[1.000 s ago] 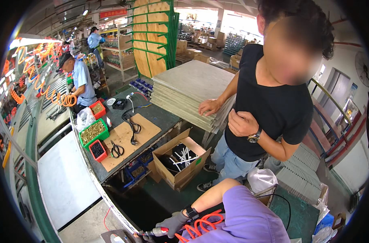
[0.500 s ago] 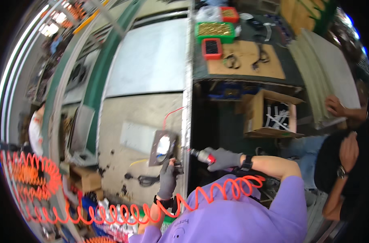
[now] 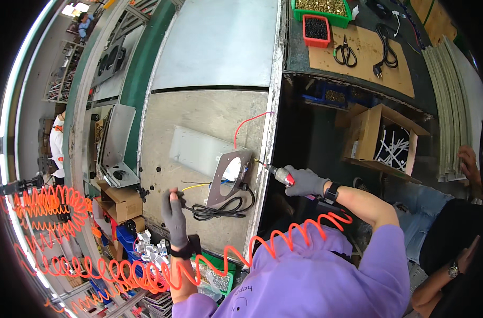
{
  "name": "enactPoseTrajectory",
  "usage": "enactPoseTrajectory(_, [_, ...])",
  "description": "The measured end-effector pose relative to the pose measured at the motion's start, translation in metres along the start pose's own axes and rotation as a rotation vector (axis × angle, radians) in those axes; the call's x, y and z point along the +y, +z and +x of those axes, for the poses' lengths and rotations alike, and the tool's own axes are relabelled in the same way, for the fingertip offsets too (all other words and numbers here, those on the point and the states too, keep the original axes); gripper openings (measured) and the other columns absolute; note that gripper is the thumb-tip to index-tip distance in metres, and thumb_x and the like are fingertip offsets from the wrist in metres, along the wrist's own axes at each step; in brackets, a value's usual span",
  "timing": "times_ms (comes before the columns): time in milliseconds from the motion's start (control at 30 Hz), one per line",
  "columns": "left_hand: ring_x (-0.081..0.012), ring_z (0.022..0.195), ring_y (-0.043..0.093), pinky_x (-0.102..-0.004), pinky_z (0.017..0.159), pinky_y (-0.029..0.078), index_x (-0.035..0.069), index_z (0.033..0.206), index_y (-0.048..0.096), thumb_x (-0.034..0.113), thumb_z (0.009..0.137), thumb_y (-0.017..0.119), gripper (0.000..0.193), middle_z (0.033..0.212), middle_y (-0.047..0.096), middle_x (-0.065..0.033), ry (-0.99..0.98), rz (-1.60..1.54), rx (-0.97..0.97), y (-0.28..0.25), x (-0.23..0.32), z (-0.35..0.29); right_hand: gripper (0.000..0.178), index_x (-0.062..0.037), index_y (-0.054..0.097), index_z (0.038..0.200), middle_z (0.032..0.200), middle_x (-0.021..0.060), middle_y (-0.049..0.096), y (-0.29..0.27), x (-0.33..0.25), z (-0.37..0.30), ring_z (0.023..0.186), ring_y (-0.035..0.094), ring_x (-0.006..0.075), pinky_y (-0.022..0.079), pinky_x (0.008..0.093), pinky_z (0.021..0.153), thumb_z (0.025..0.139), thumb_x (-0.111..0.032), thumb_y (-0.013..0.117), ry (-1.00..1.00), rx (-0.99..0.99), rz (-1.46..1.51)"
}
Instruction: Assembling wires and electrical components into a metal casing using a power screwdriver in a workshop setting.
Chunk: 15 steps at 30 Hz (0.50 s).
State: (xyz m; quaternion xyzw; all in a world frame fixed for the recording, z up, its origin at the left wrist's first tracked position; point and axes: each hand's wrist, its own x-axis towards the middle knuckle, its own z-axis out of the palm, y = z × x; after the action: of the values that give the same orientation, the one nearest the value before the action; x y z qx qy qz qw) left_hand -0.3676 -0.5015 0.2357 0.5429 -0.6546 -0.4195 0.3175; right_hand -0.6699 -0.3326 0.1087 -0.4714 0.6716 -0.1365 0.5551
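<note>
My gloved right hand (image 3: 306, 183) is wrapped round a red and grey power screwdriver (image 3: 281, 175). The driver's tip meets or nearly meets the right side of a grey metal housing (image 3: 196, 152), whose end plate has a large round opening. To the left of the housing is my gloved left hand (image 3: 175, 220), fingers stretched out and bare at the tips, with nothing visible in it. A coiled black power cord (image 3: 215, 214) lies between that hand and the housing. Out of the housing run a red wire (image 3: 238, 127) and a yellow wire (image 3: 194, 187).
An orange coiled hose (image 3: 262, 241) crosses in front of me. On the right bench are scissors (image 3: 345, 54), another black cord (image 3: 388, 50), a red bin (image 3: 316, 31) and a green bin (image 3: 337, 20). Below sits an open carton (image 3: 363, 138). Another person's hand (image 3: 468, 161) touches stacked boards (image 3: 449, 116).
My left hand has let go of the dark part at the housing and moved left. The right hand has brought the driver's tip up to the housing. The view has shifted.
</note>
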Motion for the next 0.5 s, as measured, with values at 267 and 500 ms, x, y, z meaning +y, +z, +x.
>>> enactPoseTrajectory(267, [-0.0133, 0.092, 0.053, -0.0271, 0.076, 0.046, -0.001, 0.119, 0.047, 0.016, 0.091, 0.047, 0.033, 0.099, 0.058, -0.0079, -0.246, -0.174, -0.642, 0.075, -0.037, 0.050, 0.062, -0.0053, 0.036, 0.116, 0.084, 0.0201, 0.061, -0.006, 0.000, 0.009, 0.081, 0.059, 0.0374, 0.045, 0.0427, 0.074, 0.066, -0.032, 0.061, -0.016, -0.005, 0.049])
enactPoseTrajectory(500, [-0.0137, 0.090, 0.056, -0.0268, 0.079, 0.048, 0.005, 0.122, 0.045, 0.018, 0.089, 0.048, 0.035, 0.105, 0.056, -0.0067, -0.812, -0.538, -0.768, 0.112, -0.001, 0.050, 0.060, -0.0021, 0.036, 0.113, 0.081, 0.0199, 0.060, -0.009, 0.001, 0.012, 0.079, 0.060, 0.0365, 0.046, 0.0420, 0.071, 0.066, -0.029, 0.061, -0.063, -0.020, 0.070])
